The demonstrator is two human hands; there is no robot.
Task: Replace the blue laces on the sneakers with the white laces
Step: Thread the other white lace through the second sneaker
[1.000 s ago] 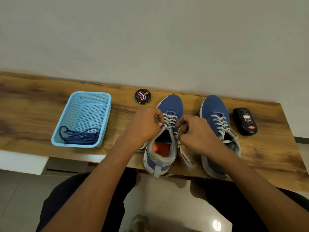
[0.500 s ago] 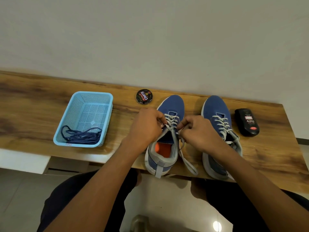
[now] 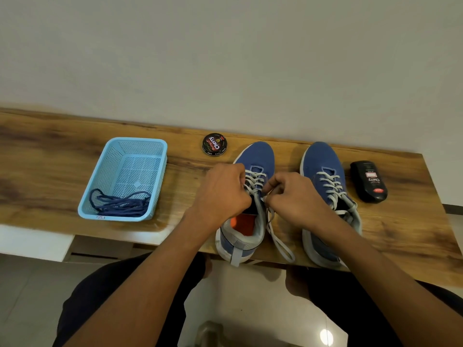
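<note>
Both my left hand and right hand pinch the soft, limp white lace at the left sneaker's top eyelets, basket at nine o'clock; it's best gripped near its tips.

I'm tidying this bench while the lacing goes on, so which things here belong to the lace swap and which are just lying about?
Part of the job:
- left sneaker, its white lace pinched by the left hand and right hand
- right sneaker, already laced white
- blue laces in the light blue basket

Lying about:
- round polish tin
- black polish bottle
</note>
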